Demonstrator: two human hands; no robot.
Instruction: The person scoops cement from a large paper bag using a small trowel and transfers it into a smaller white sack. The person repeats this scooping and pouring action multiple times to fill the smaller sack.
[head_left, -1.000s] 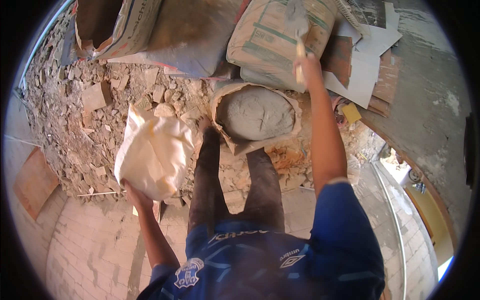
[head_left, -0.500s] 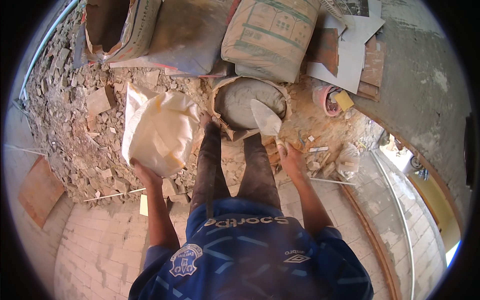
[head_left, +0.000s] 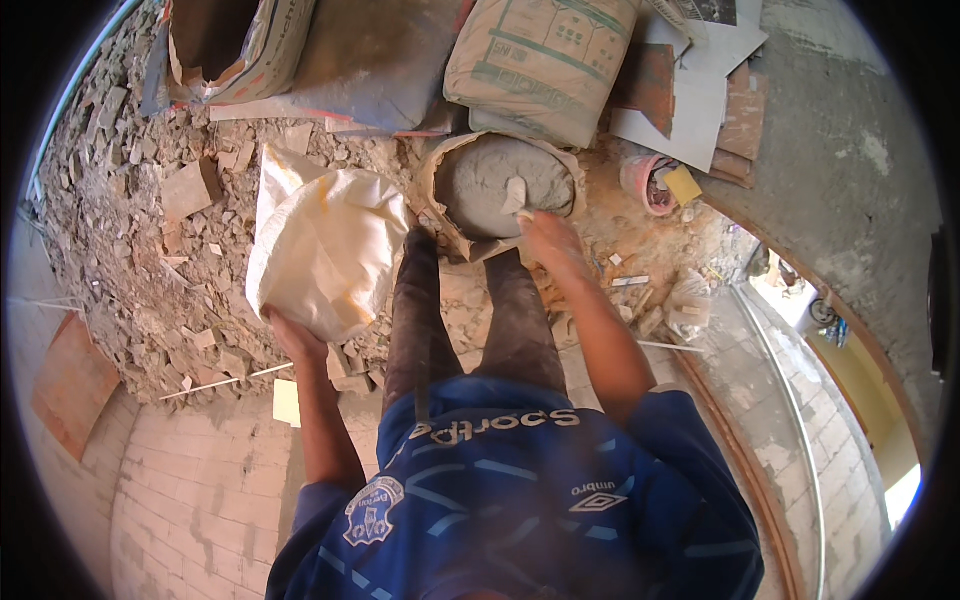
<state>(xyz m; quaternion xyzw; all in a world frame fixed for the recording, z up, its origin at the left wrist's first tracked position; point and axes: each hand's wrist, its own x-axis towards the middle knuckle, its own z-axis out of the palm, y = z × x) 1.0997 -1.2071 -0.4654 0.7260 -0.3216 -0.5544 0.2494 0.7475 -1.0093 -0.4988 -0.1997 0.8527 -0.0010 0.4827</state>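
A white woven sack hangs with its mouth spread apart in front of me on the left. My left hand is closed on its near rim. Ahead of my feet stands an opened paper bag full of grey powder. My right hand is closed round the handle of a trowel at the bag's right side. The blade looks foreshortened and dips at the powder, its tip apparently in it; how deep I cannot tell.
Broken rubble covers the ground at left. A full paper bag lies beyond the powder, and another opened bag stands at far left. A pink bucket, flat boards and a wooden strip are at right.
My right hand has moved forward and slightly left, bringing the trowel from the bag's rim down to the powder. My left hand still holds the sack in nearly the same place.
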